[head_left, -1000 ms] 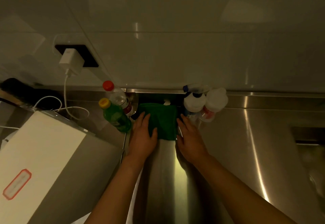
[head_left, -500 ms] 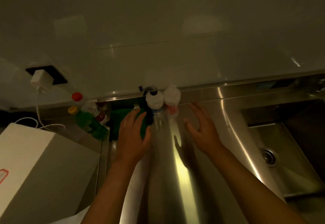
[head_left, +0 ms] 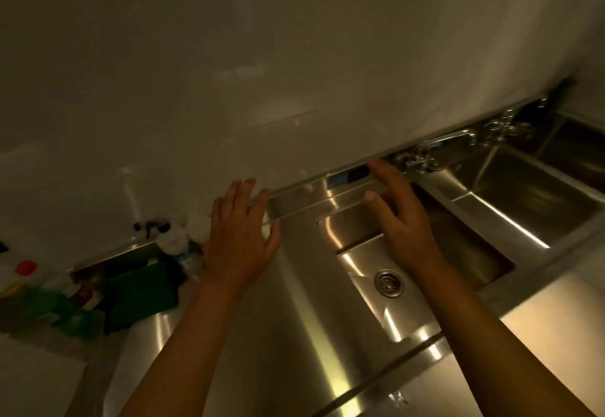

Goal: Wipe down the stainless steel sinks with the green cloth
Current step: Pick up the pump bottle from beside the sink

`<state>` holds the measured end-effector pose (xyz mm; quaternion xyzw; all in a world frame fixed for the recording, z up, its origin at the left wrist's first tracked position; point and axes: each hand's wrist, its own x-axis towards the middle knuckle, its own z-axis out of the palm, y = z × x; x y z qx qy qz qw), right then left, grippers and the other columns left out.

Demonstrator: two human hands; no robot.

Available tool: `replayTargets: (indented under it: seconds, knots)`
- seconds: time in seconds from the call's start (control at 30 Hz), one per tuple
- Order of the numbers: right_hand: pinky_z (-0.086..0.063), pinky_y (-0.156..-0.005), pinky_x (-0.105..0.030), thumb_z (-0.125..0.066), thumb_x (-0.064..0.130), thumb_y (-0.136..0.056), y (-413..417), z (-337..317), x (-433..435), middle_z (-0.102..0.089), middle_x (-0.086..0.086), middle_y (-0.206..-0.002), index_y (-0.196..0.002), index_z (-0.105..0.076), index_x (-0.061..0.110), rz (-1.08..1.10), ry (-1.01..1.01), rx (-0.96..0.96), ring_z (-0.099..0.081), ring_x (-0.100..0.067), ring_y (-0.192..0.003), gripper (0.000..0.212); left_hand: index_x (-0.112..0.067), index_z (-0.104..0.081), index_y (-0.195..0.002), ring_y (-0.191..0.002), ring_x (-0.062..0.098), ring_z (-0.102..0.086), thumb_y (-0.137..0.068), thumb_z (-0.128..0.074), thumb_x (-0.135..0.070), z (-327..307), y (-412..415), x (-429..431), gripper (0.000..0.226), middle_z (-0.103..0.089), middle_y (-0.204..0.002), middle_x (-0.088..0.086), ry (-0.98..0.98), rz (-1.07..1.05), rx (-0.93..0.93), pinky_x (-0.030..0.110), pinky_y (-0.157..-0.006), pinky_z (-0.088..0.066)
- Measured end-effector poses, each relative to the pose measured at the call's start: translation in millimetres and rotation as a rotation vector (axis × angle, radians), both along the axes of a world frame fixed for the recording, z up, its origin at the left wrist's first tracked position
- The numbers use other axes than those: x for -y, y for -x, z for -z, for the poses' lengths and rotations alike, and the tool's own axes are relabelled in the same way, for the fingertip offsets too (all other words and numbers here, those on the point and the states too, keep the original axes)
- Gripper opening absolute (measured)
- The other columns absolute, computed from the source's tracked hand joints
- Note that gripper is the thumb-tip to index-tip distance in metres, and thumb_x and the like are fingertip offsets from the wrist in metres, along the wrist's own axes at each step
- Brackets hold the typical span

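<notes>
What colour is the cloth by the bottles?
The cloth is dark green; the head view shows it.

Nothing is legible: the labels on the bottles (head_left: 49,302) and the dark sticker (head_left: 348,177) at the wall's (head_left: 294,56) foot are too blurred.

The sinks (head_left: 358,299) and tabletop (head_left: 294,335) are smooth, shiny metal with bright streaks of light. The tap (head_left: 437,146) is shiny metal too. The wall (head_left: 262,73) is smooth and a bit glossy. The cloth (head_left: 140,292) looks soft and matt.
</notes>
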<state>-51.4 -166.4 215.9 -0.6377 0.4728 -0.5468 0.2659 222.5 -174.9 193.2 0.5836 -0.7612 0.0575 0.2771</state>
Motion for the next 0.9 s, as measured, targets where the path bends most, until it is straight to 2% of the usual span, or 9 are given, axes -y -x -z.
replayTargets:
  seconds: [0.17, 0.3, 0.37, 0.47, 0.57, 0.7, 0.9]
  knots:
    - [-0.041, -0.113, -0.053, -0.052, 0.052, -0.095, 111.1, -37.6, -47.4, -0.043, 0.014, -0.154, -0.149, -0.043, 0.039, 0.119, 0.025, -0.001, -0.041, -0.01, -0.142, 0.056, -0.011, -0.055, -0.145, -0.147, 0.04, -0.037, -0.095, -0.049, -0.042, -40.2, 106.8, -4.9, 0.059, -0.045, -0.157, 0.017, 0.064, 0.119, 0.071, 0.063, -0.112, -0.036]
    - [-0.044, -0.111, -0.052, -0.052, 0.053, -0.093, 192.5, -62.1, -89.5, -0.044, 0.011, -0.154, -0.149, -0.042, 0.041, 0.24, 0.055, 0.019, -0.044, -0.012, -0.14, 0.059, -0.011, -0.056, -0.143, -0.147, 0.039, -0.037, -0.095, -0.05, -0.042, -57.8, 192.8, -12.9, 0.058, -0.045, -0.156, 0.017, 0.115, 0.24, 0.043, 0.063, -0.111, -0.039]
    - [-0.043, -0.112, -0.047, -0.052, 0.05, -0.094, 230.3, -72.6, -111.1, -0.045, 0.01, -0.154, -0.15, -0.043, 0.037, 0.284, 0.079, 0.024, -0.043, -0.01, -0.141, 0.059, -0.012, -0.054, -0.145, -0.149, 0.037, -0.035, -0.095, -0.051, -0.042, -64.9, 234.6, -16.5, 0.058, -0.043, -0.158, 0.015, 0.134, 0.297, 0.034, 0.063, -0.113, -0.038]
    - [-0.045, -0.105, -0.028, -0.052, 0.04, -0.096, 282.4, -85.5, -141.4, -0.048, 0.013, -0.15, -0.149, -0.045, 0.034, 0.346, 0.116, 0.019, -0.045, 0.003, -0.135, 0.054, -0.014, -0.053, -0.145, -0.15, 0.036, -0.033, -0.096, -0.052, -0.041, -74.0, 293.2, -22.7, 0.056, -0.042, -0.158, 0.014, 0.162, 0.381, 0.015, 0.062, -0.115, -0.036]
    - [-0.041, -0.101, -0.02, -0.05, 0.044, -0.096, 329.2, -95.4, -168.0, -0.048, 0.015, -0.149, -0.149, -0.044, 0.036, 0.451, 0.124, -0.001, -0.045, 0.007, -0.133, 0.054, -0.016, -0.051, -0.145, -0.15, 0.035, -0.033, -0.096, -0.052, -0.041, -81.8, 347.5, -27.2, 0.054, -0.042, -0.158, 0.012, 0.185, 0.477, -0.021, 0.058, -0.118, -0.035]
    - [-0.041, -0.106, -0.026, -0.048, 0.052, -0.095, 381.3, -105.3, -197.7, -0.046, 0.012, -0.152, -0.15, -0.042, 0.036, 0.6, 0.15, -0.019, -0.044, -0.002, -0.138, 0.058, -0.014, -0.052, -0.146, -0.151, 0.035, -0.032, -0.096, -0.045, -0.046, -92.4, 413.1, -30.3, 0.059, -0.041, -0.159, 0.014, 0.164, 0.588, -0.035, 0.061, -0.117, -0.035]
    - [-0.043, -0.114, -0.045, -0.048, 0.045, -0.098, 437.3, -109.0, -227.7, -0.045, 0.015, -0.153, -0.15, -0.043, 0.034, 0.754, 0.164, -0.051, -0.044, -0.003, -0.138, 0.053, -0.011, -0.055, -0.144, -0.148, 0.036, -0.036, -0.096, -0.047, -0.044, -98.8, 500.0, -25.7, 0.058, -0.045, -0.156, 0.015, 0.19, 0.736, -0.105, 0.058, -0.117, -0.036]
